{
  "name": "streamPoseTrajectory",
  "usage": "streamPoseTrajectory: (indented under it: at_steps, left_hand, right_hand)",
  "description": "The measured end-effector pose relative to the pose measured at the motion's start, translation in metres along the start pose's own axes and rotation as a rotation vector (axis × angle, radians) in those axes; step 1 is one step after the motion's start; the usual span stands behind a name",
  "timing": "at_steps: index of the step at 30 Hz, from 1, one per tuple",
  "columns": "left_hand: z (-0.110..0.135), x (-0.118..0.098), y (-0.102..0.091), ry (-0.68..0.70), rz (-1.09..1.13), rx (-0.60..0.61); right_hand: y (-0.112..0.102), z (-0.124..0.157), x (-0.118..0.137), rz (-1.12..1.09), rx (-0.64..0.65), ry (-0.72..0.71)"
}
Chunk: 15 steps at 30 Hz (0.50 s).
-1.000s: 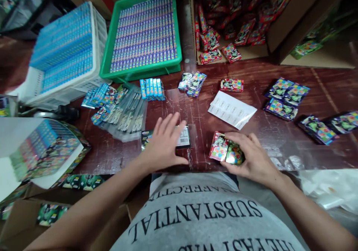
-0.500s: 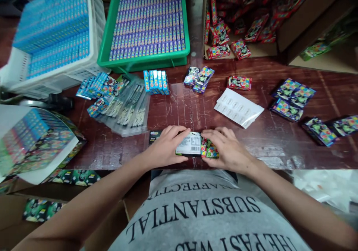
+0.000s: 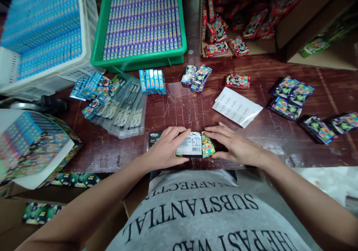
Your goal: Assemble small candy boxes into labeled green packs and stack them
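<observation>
A flat black box (image 3: 192,145) with a white barcode label lies on the table in front of me. My left hand (image 3: 169,146) is closed around its left part, thumb on the near edge and fingers on the far edge. From the box's right end sticks a small green and yellow carton (image 3: 207,145), slightly askew. My right hand (image 3: 233,144) holds this carton between its fingers at the far side and its thumb at the near corner. Another dark printed package (image 3: 153,138) shows partly behind my left hand.
Beyond my hands lie a white sticker sheet (image 3: 237,106), clear bags (image 3: 123,111), blue cartons (image 3: 152,81) and a red carton (image 3: 237,81). Purple cartons (image 3: 292,90) are at right. A green crate (image 3: 137,65), white basket (image 3: 89,31) and cardboard box (image 3: 303,19) stand behind.
My right hand has shifted slightly right, its thumb drawn back. The red carton end seen beside the black box is no longer visible; the green and yellow carton now shows tilted there.
</observation>
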<state>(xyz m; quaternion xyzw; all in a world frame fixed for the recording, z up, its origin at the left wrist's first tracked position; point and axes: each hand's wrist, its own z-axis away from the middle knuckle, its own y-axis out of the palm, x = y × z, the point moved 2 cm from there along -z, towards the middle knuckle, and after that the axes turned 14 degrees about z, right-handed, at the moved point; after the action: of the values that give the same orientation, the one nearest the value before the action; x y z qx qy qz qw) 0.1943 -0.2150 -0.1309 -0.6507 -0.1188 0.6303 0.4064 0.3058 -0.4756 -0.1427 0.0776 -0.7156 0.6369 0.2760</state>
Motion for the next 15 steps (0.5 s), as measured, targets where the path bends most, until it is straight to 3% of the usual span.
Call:
streamPoseTrajectory:
  at_steps: [10, 15]
  left_hand:
    - [-0.008, -0.01, -0.011, -0.031, -0.019, -0.094]
    - [-0.013, -0.017, -0.019, -0.085, -0.026, -0.219]
  right_hand:
    - [-0.019, -0.008, -0.001, 0.021, -0.019, 0.009]
    - [-0.052, -0.004, -0.009, 0.082, -0.164, 0.148]
